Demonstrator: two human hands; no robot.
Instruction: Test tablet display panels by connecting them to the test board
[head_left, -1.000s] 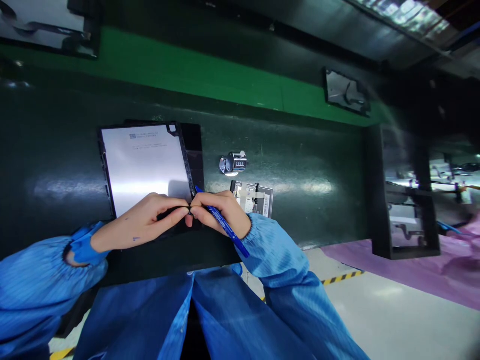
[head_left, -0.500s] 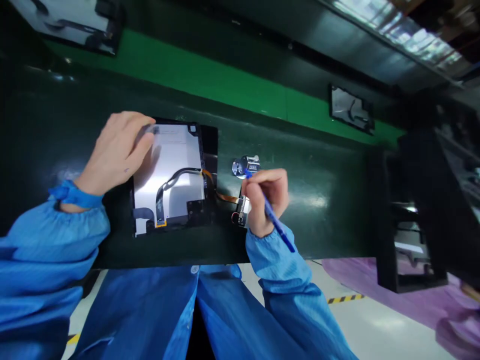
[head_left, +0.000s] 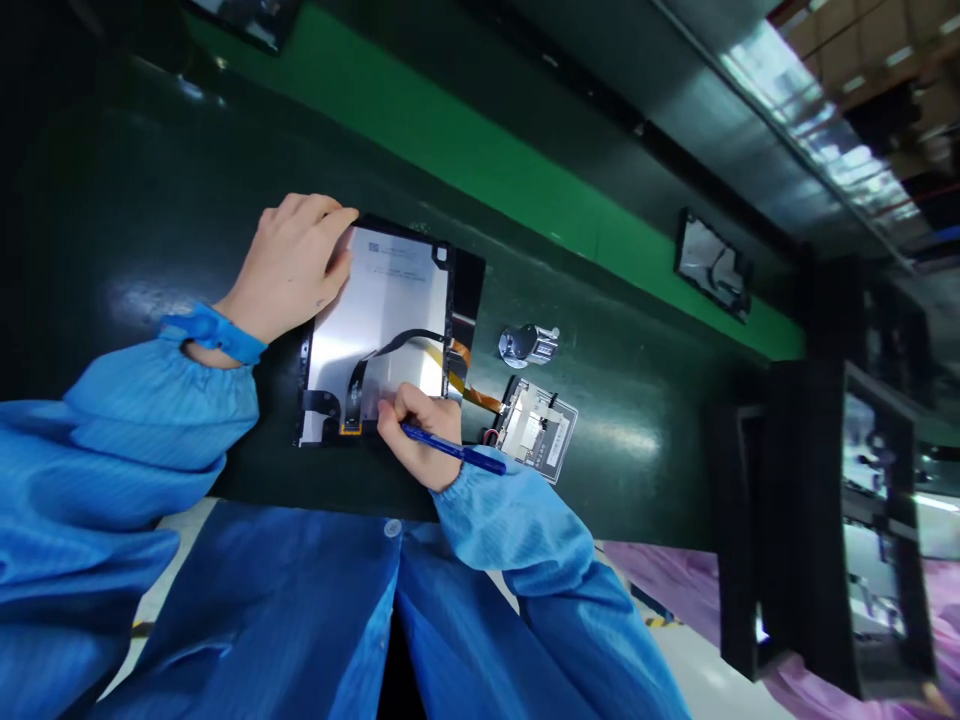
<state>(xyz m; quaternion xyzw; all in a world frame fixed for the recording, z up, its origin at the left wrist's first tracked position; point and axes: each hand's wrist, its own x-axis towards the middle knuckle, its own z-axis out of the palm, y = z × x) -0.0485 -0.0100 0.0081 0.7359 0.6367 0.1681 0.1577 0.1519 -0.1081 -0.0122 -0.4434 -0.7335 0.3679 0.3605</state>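
A flat screen panel (head_left: 386, 285) with a silvery back and dark frame lies on the dark green bench. My left hand (head_left: 292, 265) holds its upper left edge, thumb on the silvery back. In my right hand (head_left: 420, 435) is a blue pen (head_left: 457, 451), gripped above the panel's lower right part; its tip is hidden by my fingers. A black ribbon cable (head_left: 355, 395) crosses the panel's back. From the right side an orange flex cable (head_left: 481, 399) runs to a small circuit board (head_left: 534, 425) on the bench.
A shiny metal cylinder piece (head_left: 529, 345) lies just beyond the circuit board. Further panels sit on the green strip, one at the far right (head_left: 714, 265) and one at the upper left (head_left: 259, 15). A black frame-like structure (head_left: 810, 520) stands at the right.
My right hand has moved left with the pen, from beside the circuit board and metal piece to over the panel. My left hand stays on the panel's edge. The camera view has shifted.
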